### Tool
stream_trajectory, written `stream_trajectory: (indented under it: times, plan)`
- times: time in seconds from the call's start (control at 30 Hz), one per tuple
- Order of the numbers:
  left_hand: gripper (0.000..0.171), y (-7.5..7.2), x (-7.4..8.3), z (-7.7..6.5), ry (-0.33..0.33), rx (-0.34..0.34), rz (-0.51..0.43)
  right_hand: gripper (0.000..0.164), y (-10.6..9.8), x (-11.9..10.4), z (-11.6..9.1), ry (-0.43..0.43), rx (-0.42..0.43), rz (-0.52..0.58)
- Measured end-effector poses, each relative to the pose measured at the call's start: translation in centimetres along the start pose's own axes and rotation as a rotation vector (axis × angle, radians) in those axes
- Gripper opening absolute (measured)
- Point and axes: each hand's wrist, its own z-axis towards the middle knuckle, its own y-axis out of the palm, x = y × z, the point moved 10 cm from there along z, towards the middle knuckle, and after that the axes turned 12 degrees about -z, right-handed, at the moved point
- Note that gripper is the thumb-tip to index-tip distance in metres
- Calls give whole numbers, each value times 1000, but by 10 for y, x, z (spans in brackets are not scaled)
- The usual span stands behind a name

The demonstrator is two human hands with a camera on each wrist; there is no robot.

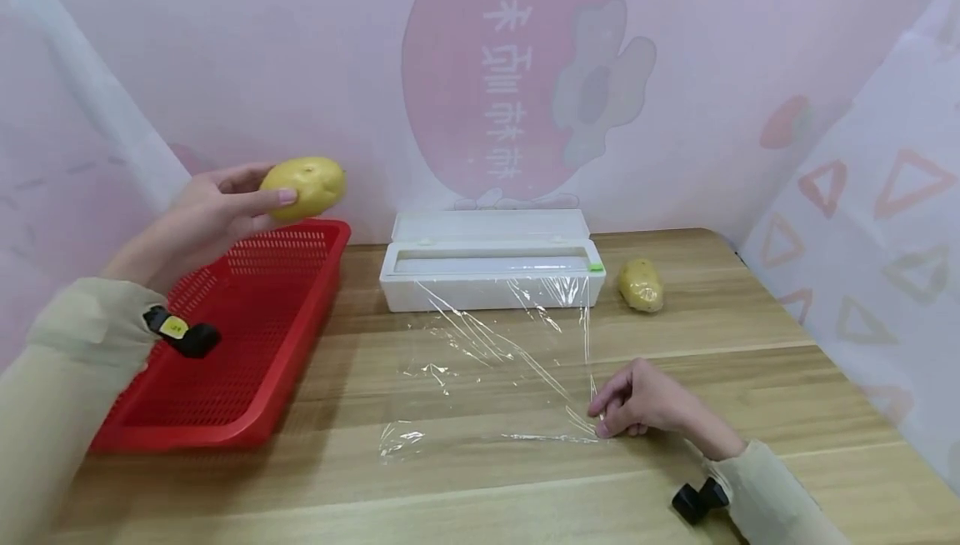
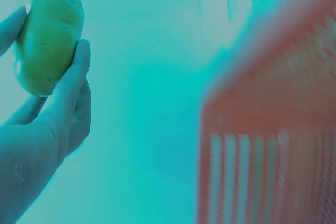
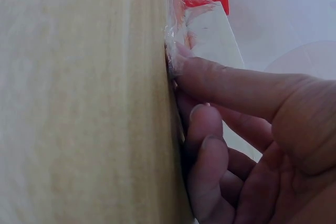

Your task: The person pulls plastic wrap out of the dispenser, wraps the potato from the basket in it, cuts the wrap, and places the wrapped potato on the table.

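Note:
My left hand (image 1: 217, 203) holds a yellow potato (image 1: 313, 187) in the air above the far rim of a red basket (image 1: 300, 337). In the left wrist view the thumb and fingers grip the potato (image 2: 50, 40) from both sides. A sheet of clear plastic wrap (image 1: 480, 370) runs from a white dispenser box (image 1: 487, 293) toward me over the wooden table. My right hand (image 1: 652, 403) pinches the near right corner of the wrap, close to the tabletop. In the right wrist view the wrap (image 3: 172, 14) bunches at the thumb and fingertips.
A second potato (image 1: 641, 285), shiny as if wrapped, lies right of the dispenser. The dispenser's lid (image 1: 491, 226) stands raised at the back. A printed pink backdrop (image 1: 360, 70) rises behind the wooden table (image 1: 735, 353). The basket stands at the table's left.

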Motion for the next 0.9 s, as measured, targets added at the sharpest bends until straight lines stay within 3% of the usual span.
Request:
stream_trajectory:
  times: [0.2,0.4,0.6,0.9]
  plan:
    - [68,63,10,-6,8,-6,268,21,-4,-1,0,4,13,0]
    - [62,114,-9,-5,-1,-64,106,21,-4,-2,-1,6,8,1]
    - [61,150,-41,-7,-59,-135,95,22,-4,-2,-1,2,5,1]
    - [60,194,-107,-15,-187,-91,-4,21,-7,1,-3,13,4,-4]
